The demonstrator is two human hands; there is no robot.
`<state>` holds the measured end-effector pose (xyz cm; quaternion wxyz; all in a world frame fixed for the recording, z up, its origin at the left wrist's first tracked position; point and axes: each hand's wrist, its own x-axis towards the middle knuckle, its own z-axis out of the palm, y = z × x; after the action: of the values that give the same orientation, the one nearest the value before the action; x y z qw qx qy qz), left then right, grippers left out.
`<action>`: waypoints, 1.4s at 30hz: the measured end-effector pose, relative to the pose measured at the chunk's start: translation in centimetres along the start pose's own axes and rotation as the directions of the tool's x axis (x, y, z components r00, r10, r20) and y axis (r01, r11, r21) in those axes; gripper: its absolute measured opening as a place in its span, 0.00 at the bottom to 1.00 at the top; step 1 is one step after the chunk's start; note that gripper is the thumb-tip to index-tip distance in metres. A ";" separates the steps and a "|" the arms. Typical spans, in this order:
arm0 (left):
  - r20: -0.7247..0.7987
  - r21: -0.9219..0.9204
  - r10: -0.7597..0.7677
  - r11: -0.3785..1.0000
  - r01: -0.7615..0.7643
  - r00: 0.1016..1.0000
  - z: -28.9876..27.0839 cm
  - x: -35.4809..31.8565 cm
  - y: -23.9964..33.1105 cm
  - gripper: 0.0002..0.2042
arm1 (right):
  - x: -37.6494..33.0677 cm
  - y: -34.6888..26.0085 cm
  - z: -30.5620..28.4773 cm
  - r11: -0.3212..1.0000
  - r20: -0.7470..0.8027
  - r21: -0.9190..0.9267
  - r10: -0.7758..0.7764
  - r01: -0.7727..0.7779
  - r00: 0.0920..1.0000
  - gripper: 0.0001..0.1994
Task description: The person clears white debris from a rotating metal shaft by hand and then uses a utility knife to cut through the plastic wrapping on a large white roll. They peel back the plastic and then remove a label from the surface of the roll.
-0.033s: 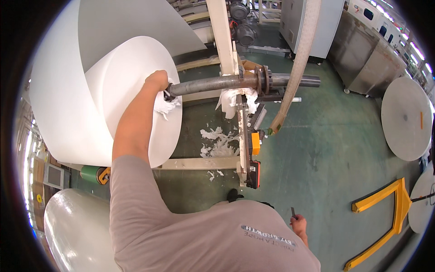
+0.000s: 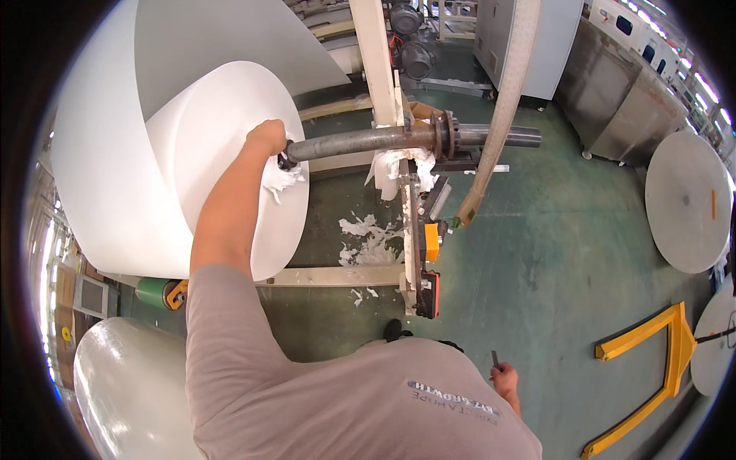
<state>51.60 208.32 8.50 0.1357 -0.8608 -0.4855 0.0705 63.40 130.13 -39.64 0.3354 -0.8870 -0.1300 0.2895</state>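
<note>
Big paper roll [image 2: 222,153] on a metal bar [image 2: 360,142].
The left hand [image 2: 268,138] presses closed at its middle; the right hand [image 2: 504,377] pinches a small dark tool [image 2: 494,358].

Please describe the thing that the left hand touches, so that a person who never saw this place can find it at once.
Find the huge white paper roll on the left. From the centre of its flat end a long grey metal shaft runs right to a cream frame post. The left hand rests at the shaft's roll end; it is the only dark round bar here, with a flanged collar near the post.

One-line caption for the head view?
Left hand at the paper roll's core by the steel shaft; right hand holds a small tool.
</note>
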 end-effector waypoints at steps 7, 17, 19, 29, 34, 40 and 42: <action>-0.651 -0.121 0.195 0.927 -0.354 0.733 7.9 -11.3 4.0 0.06 | 0.9 6.1 1.8 0.999 0.114 0.030 0.025 -0.029 0.993 0.08; 0.509 -0.239 0.160 0.970 -0.040 0.846 43.0 -52.4 10.5 0.12 | 2.1 19.0 2.6 0.539 0.651 -0.635 -0.012 0.553 0.759 0.12; 0.819 -0.182 0.168 0.983 -0.030 0.548 47.7 -64.2 6.2 0.11 | 3.8 18.0 1.5 0.350 0.761 -0.616 0.031 0.706 0.648 0.12; 0.739 -0.431 0.105 0.833 0.347 0.666 49.9 -75.6 10.8 0.12 | 8.1 -0.1 -4.2 0.981 0.450 -0.155 0.173 -0.113 0.876 0.06; 0.630 -0.718 0.049 0.416 0.558 0.775 42.6 -72.6 17.9 0.16 | 7.3 -1.5 -0.8 0.947 0.531 -0.296 0.054 0.125 0.846 0.07; 0.528 -0.787 -0.142 0.287 0.545 0.837 39.8 -79.9 20.5 0.09 | -0.9 -2.7 -0.7 0.854 0.740 -0.297 -0.078 0.428 0.668 0.09; 0.648 -0.677 -0.252 0.240 0.695 0.719 40.7 -86.6 20.2 0.10 | -0.8 -1.1 0.7 0.886 0.788 -0.253 -0.044 0.388 0.614 0.09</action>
<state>12.88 131.06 -37.26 -0.4338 -0.5597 -0.7029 -0.0675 62.33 130.97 -39.00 0.0933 -0.7063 -0.4237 0.5594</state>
